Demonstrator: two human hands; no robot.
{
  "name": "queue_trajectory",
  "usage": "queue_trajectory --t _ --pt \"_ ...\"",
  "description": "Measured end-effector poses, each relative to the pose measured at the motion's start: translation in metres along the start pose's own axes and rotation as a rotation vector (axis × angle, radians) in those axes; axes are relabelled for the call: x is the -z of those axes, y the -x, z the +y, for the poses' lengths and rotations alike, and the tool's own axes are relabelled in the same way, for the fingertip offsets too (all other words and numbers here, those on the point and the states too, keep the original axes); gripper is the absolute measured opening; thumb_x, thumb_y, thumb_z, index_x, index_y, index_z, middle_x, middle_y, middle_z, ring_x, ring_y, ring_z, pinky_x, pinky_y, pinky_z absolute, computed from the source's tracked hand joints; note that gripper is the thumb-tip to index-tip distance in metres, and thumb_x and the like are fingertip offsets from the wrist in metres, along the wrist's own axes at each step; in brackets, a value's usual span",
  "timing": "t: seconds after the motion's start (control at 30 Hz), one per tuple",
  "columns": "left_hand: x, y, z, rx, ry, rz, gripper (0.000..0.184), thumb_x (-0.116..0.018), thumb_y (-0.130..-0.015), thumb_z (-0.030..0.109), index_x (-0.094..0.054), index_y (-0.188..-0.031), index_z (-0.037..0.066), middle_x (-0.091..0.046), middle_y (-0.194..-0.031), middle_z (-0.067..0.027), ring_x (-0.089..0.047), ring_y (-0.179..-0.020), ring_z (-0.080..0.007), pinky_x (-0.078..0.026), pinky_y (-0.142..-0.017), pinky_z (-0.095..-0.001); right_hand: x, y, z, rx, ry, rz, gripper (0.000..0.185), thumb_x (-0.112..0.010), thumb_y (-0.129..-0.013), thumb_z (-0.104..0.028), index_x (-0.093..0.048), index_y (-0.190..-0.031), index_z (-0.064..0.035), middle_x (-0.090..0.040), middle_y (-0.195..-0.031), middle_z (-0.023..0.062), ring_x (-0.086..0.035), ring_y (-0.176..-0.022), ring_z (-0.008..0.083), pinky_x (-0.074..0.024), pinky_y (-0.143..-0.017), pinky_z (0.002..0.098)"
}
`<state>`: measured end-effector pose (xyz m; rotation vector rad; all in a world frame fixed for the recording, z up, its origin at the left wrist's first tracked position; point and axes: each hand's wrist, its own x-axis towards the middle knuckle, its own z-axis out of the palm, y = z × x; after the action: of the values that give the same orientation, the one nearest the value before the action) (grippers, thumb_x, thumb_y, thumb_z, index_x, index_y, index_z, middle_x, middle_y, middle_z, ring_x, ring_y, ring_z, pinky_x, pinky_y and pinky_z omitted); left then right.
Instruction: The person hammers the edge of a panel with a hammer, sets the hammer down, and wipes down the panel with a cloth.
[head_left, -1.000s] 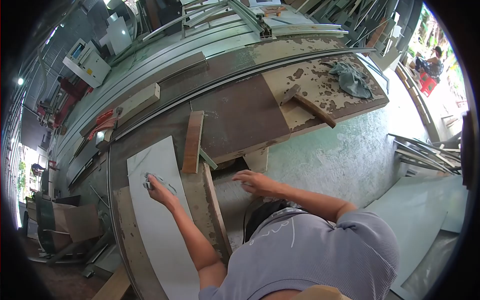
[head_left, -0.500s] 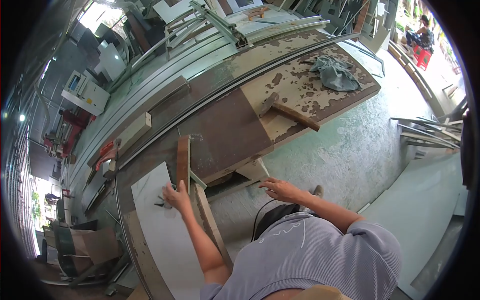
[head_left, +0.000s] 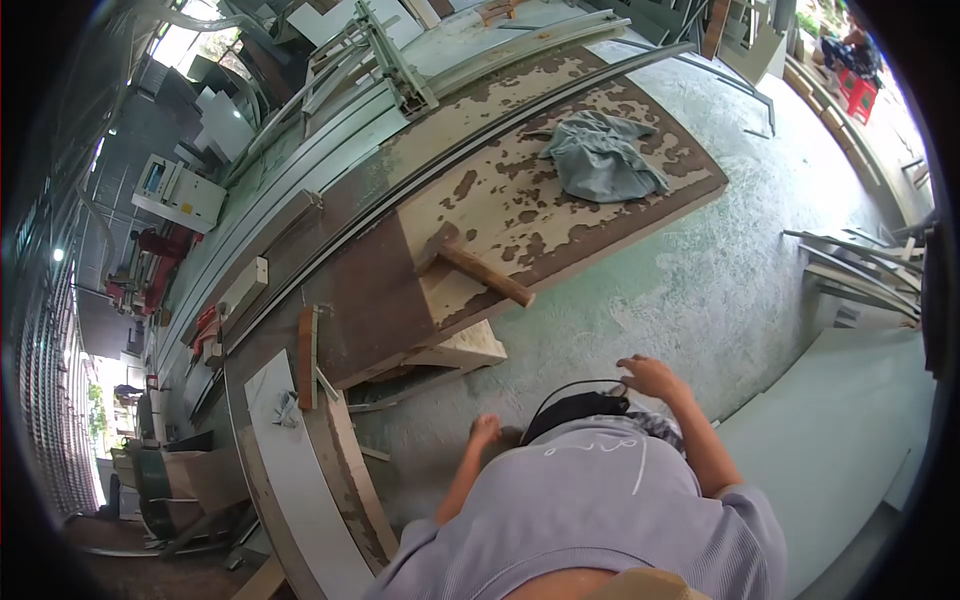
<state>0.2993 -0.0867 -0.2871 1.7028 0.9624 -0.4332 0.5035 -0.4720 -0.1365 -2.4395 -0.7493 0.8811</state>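
My left hand (head_left: 485, 430) hangs just off the bench's near side, its fingers curled in with nothing seen in them. Out to the right, my right hand (head_left: 650, 377) is held over the floor with its fingers apart and empty. A long white panel (head_left: 310, 490) lies on the bench to the left of my left hand, and a small crumpled grey thing (head_left: 287, 408) rests on it. Beside the panel's far end is a brown-faced strip (head_left: 307, 360). Further along the bench lies a hammer (head_left: 490, 276) with a wooden handle, its handle end jutting past the edge.
A grey-green cloth (head_left: 600, 155) is bunched on the worn bench top (head_left: 480, 200). A long metal rail (head_left: 440, 125) runs along the bench. Large pale sheets (head_left: 820, 450) lie at right, and metal lengths (head_left: 865, 265) stick out above them. A person sits on a red stool (head_left: 858, 95) outside.
My left hand has come off the white panel and drawn back toward my body, leaving the grey thing there. My right hand has moved to the right. The view has shifted along the bench.
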Motion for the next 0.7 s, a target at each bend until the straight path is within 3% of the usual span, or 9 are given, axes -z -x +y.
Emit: queue_trajectory --t 0.1,0.27,0.33,0.37,0.4,0.43,0.5,0.57,0.7 --pt "-0.006 0.047 -0.107 0.100 0.229 -0.008 0.033 -0.058 -0.087 0.034 -0.060 -0.104 0.005 -0.065 -0.086 -0.0138 -0.063 -0.080 -0.0301 -0.050 -0.072 -0.0414 0.044 0.021 0.037 -0.059 -0.041 0.133 0.037 -0.057 -0.086 -0.023 -0.053 -0.122 -0.0121 -0.057 -0.114 0.0178 -0.057 -0.102 0.0357 -0.0463 -0.087 0.0441" --pt "-0.132 -0.030 -0.058 0.289 0.658 -0.107 0.035 -0.053 -0.089 0.034 -0.060 -0.103 0.003 -0.064 -0.092 -0.0175 -0.062 -0.085 -0.0372 -0.050 -0.073 -0.0467 0.105 0.049 0.086 -0.173 -0.127 0.256 0.037 -0.057 -0.087 -0.024 -0.053 -0.122 -0.0110 -0.057 -0.114 0.0177 -0.057 -0.102 0.0353 -0.0457 -0.086 0.0432" --pt "-0.163 -0.099 -0.022 0.083 -0.601 -0.120 0.040 -0.054 -0.087 0.036 -0.060 -0.107 0.002 -0.064 -0.099 -0.0210 -0.060 -0.090 -0.0417 -0.049 -0.077 -0.0476 0.115 0.042 0.120 -0.196 -0.117 0.231 0.037 -0.057 -0.086 -0.025 -0.055 -0.120 -0.0113 -0.059 -0.112 0.0169 -0.056 -0.104 0.0345 -0.0454 -0.087 0.0431" --pt "-0.172 -0.121 0.016 -0.261 -1.149 -0.310 0.044 -0.055 -0.085 0.038 -0.061 -0.107 0.001 -0.062 -0.105 -0.0228 -0.059 -0.096 -0.0409 -0.048 -0.079 -0.0477 0.117 0.037 0.137 -0.208 -0.113 0.206 0.036 -0.058 -0.085 -0.026 -0.057 -0.118 -0.0115 -0.060 -0.111 0.0162 -0.056 -0.106 0.0337 -0.0451 -0.089 0.0430" --pt "-0.199 -0.106 0.088 -0.117 -0.902 -0.155 0.046 -0.055 -0.084 0.042 -0.064 -0.101 0.000 -0.062 -0.104 -0.0235 -0.060 -0.097 -0.0407 -0.048 -0.081 -0.0481 0.121 0.028 0.153 -0.223 -0.113 0.203 0.036 -0.058 -0.085 -0.026 -0.057 -0.118 -0.0115 -0.060 -0.111 0.0162 -0.056 -0.106 0.0337 -0.0451 -0.089 0.0430" --pt "-0.233 -0.114 0.128 -0.258 -0.923 -0.097 0.047 -0.057 -0.083 0.044 -0.066 -0.094 -0.001 -0.063 -0.100 -0.0241 -0.060 -0.097 -0.0400 -0.047 -0.082 -0.0484 0.131 0.015 0.169 -0.251 -0.103 0.125 0.033 -0.058 -0.085 -0.027 -0.059 -0.114 -0.0112 -0.062 -0.107 0.0160 -0.057 -0.104 0.0331 -0.0457 -0.088 0.0428" --pt "-0.307 -0.089 0.262 -0.413 -0.988 -0.347 0.048 -0.057 -0.082 0.046 -0.067 -0.092 -0.001 -0.064 -0.097 -0.0240 -0.061 -0.096 -0.0389 -0.047 -0.082 -0.0470 0.153 -0.001 0.199 -0.249 -0.056 0.075 0.029 -0.058 -0.083 -0.028 -0.063 -0.104 -0.0080 -0.068 -0.088 0.0130 -0.063 -0.089 0.0314 -0.0485 -0.079 0.0405" --pt "-0.378 -0.048 0.364 -0.793 -0.794 -0.671 0.046 -0.054 -0.086 0.043 -0.065 -0.085 -0.001 -0.063 -0.088 -0.0240 -0.063 -0.086 -0.0375 -0.048 -0.075 -0.0460 0.200 -0.005 0.205 -0.302 -0.087 0.087 0.028 -0.057 -0.084 -0.028 -0.063 -0.100 -0.0062 -0.067 -0.086 0.0131 -0.064 -0.086 0.0313 -0.0491 -0.077 0.0404" --pt "-0.477 0.028 0.503 -1.007 -0.068 -0.600 0.037 -0.057 -0.086 0.037 -0.063 -0.083 0.001 -0.062 -0.076 -0.0218 -0.061 -0.075 -0.0402 -0.047 -0.065 -0.0457 0.320 0.004 0.218 -0.329 -0.184 0.271 0.026 -0.055 -0.085 -0.028 -0.063 -0.097 -0.0065 -0.066 -0.088 0.0162 -0.063 -0.087 0.0333 -0.0475 -0.077 0.0412"
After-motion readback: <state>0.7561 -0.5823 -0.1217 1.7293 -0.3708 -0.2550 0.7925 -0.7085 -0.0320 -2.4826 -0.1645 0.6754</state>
